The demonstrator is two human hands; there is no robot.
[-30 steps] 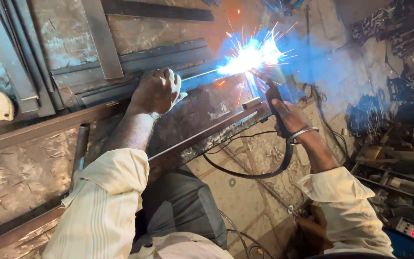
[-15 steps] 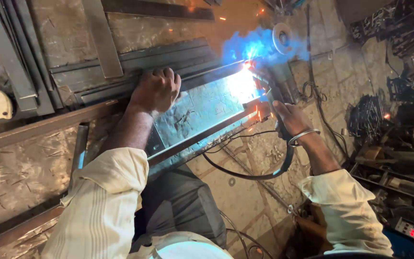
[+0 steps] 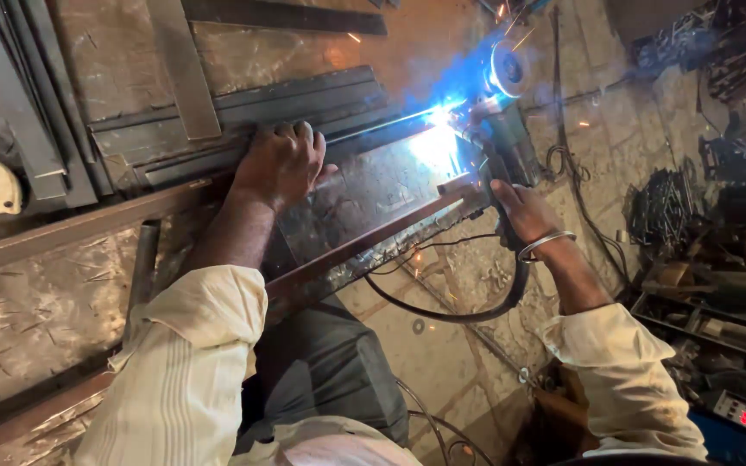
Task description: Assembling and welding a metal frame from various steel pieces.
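Observation:
My left hand [image 3: 280, 164] presses flat on the upper rail of a steel frame [image 3: 364, 242] with a shiny sheet panel. My right hand [image 3: 521, 210], a metal bangle on its wrist, grips a welding electrode holder [image 3: 487, 168] at the frame's right corner. A bright blue-white arc [image 3: 438, 116] burns at the rod's tip on the top rail, throwing sparks. A black cable [image 3: 468, 312] loops down from the holder.
Several grey steel bars [image 3: 28, 103] lie at the upper left. An angle grinder [image 3: 509, 69] rests just beyond the arc. Coiled wires and scrap [image 3: 662, 207] fill the right side, and a welding machine [image 3: 736, 414] sits at the lower right. Stone floor lies below.
The arc flared wide, dimmed, and now burns again slightly lower left on the rail. My left hand stays on the rail and my right hand keeps the holder.

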